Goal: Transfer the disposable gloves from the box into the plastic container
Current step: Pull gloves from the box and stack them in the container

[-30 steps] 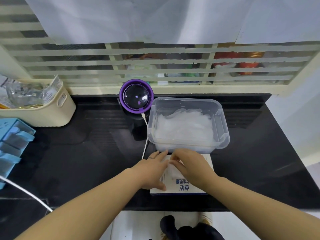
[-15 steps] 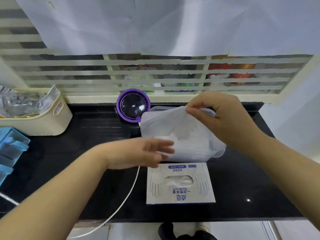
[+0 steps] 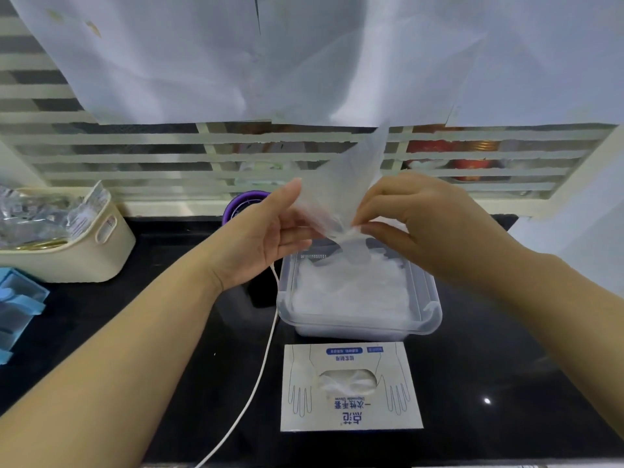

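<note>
The glove (image 3: 341,190) is now standing tall and thin above the container (image 3: 430,298). Half a second ago it was spread wide and flat there, with the hands further apart. Its long way is running up and down. Its top tip is pointing up and a bit right, and its bottom end is hanging just over the pile (image 3: 347,292) inside. The right hand (image 3: 429,224) is pinching the glove's low part with thumb and fingertips. The left hand (image 3: 266,238) is touching its left side with straight fingers. The box (image 3: 351,413) is lying flat just in front of the container.
</note>
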`<state>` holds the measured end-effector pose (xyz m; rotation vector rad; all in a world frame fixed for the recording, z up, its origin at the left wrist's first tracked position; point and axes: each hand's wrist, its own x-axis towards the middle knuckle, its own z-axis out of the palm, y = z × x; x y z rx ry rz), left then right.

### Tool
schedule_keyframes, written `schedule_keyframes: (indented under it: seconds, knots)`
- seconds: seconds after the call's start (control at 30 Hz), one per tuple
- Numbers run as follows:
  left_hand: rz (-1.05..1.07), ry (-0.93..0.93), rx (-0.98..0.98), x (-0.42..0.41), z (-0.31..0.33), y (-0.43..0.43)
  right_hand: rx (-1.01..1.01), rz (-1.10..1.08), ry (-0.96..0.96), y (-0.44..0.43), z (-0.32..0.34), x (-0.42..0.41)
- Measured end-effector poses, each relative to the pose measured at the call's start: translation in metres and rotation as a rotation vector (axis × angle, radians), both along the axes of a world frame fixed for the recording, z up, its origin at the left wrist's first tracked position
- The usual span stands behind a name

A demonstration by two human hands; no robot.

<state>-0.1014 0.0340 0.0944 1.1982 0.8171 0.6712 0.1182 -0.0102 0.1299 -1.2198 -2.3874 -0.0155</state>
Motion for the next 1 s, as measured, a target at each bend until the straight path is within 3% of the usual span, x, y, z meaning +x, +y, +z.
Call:
schedule_keyframes:
  seconds: [0.17,0.3,0.5,0.7,0.93,1.0]
  knots:
    - [-0.032,-0.019,0.138,0.011,0.014,0.011,-0.085,-0.037,-0.068,0.012,0.002,0.008]
    - [-0.008,0.229,0.305,0.023,0.021,0.014,-0.171,-0.065,-0.125,0.019,0.012,0.018]
    - [0.199,0.211,0.063,0.044,-0.012,0.018,-0.244,-0.183,-0.155,0.038,0.005,0.023]
    - [0.262,0.529,-0.048,0.052,-0.067,0.018,-0.448,-0.174,-0.272,0.048,-0.061,0.011]
    - [0.165,0.894,0.085,0.055,-0.091,0.024,-0.723,-0.113,-0.375,0.045,-0.140,0.009]
    - [0.086,1.054,0.249,0.055,-0.088,0.020,-0.762,-0.092,-0.377,0.048,-0.150,0.010]
